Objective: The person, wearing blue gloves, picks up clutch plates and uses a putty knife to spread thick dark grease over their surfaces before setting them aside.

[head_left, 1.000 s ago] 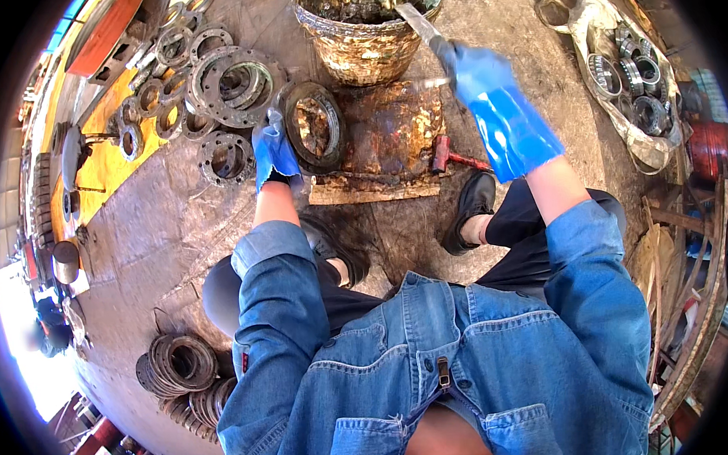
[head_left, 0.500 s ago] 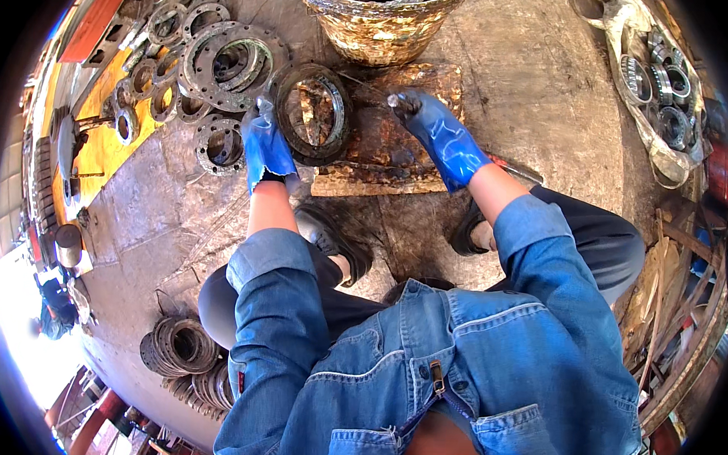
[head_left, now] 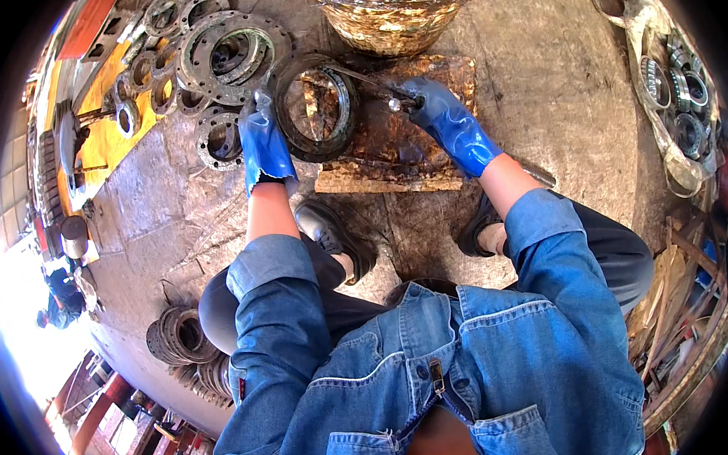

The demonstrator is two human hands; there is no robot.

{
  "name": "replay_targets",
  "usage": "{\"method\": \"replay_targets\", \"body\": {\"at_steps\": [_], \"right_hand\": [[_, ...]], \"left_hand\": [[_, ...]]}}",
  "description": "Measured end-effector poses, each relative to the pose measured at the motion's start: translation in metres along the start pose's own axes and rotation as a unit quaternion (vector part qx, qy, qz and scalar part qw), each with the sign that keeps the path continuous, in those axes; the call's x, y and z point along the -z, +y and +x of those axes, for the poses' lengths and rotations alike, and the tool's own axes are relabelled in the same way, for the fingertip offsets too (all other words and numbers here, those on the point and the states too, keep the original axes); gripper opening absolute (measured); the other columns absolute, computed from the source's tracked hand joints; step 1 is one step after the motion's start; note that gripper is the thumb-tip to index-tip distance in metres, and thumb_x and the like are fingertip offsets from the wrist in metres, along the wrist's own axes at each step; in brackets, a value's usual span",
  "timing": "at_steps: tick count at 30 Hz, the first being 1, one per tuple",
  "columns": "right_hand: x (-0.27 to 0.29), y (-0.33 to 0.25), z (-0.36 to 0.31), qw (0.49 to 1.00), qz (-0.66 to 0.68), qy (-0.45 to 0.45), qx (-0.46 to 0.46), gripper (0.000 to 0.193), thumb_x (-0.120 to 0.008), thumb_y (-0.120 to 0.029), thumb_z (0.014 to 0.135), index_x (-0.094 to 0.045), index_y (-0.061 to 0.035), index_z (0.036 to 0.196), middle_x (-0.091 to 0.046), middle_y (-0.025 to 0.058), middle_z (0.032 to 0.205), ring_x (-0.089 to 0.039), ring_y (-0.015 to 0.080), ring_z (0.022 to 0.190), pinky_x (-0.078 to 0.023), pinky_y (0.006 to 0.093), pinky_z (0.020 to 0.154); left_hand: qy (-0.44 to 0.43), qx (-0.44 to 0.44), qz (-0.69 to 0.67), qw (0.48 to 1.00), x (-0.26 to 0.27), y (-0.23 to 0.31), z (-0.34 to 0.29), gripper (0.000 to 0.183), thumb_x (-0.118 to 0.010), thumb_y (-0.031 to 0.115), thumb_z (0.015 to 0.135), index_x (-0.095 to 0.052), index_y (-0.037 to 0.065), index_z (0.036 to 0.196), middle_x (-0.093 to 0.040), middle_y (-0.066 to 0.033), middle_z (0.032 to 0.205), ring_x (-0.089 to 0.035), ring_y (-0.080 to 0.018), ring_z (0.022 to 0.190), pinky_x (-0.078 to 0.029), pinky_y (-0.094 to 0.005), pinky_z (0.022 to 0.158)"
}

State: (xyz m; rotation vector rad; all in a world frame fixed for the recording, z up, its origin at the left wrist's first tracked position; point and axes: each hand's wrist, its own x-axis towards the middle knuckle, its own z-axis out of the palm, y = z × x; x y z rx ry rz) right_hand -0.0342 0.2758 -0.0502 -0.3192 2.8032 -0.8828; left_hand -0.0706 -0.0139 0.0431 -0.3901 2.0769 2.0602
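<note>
In a blue rubber glove, my left hand (head_left: 263,140) is closed on the left side of a dark, greasy metal ring (head_left: 348,119). The ring is propped up at the left part of a stained wooden block (head_left: 430,162). My right hand (head_left: 446,122), gloved the same way, is wrapped round a thin metal rod-like tool (head_left: 361,76). Its shaft points left and reaches the ring's upper rim. A shiny round bit shows at the right-hand fingers. The tool's exact kind cannot be made out.
A crusted bucket (head_left: 387,24) stands beyond the block. Several flanges (head_left: 225,58) lie at the far left, partly on a yellow board (head_left: 102,142). Bearings (head_left: 689,90) sit in a pale sack (head_left: 659,149) at far right. Stacked rings (head_left: 180,337) are by my left knee.
My right hand has shifted slightly right, and the tool's shaft now shows more plainly against the ring's upper rim. The left hand keeps its hold. The whole view has shifted a little.
</note>
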Motion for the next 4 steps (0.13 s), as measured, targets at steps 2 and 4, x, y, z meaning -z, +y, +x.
{"method": "replay_targets", "body": {"at_steps": [2,4], "right_hand": [[0.003,-0.004,0.004,0.998,-0.022,-0.055,-0.022,0.045,-0.068,-0.017,0.078,-0.06,-0.0118,0.122,-0.059,0.0175,0.124,-0.059,0.0336,0.109,-0.048,0.0383,0.094],[0.02,-0.021,0.012,0.986,-0.007,-0.132,-0.103,0.05,-0.069,-0.019,0.078,-0.058,-0.0134,0.126,-0.057,0.0175,0.128,-0.058,0.0307,0.114,-0.046,0.036,0.1]], "left_hand": [[-0.007,-0.003,-0.021,1.0,0.002,-0.001,0.0,0.054,-0.049,0.046,0.098,-0.053,0.002,0.129,-0.065,-0.0073,0.106,-0.058,-0.0157,0.091,-0.048,-0.031,0.081],[0.001,0.001,-0.021,1.0,-0.001,0.001,-0.002,0.053,-0.05,0.047,0.097,-0.053,0.005,0.13,-0.065,-0.0065,0.107,-0.058,-0.0156,0.09,-0.048,-0.0314,0.082]]}}
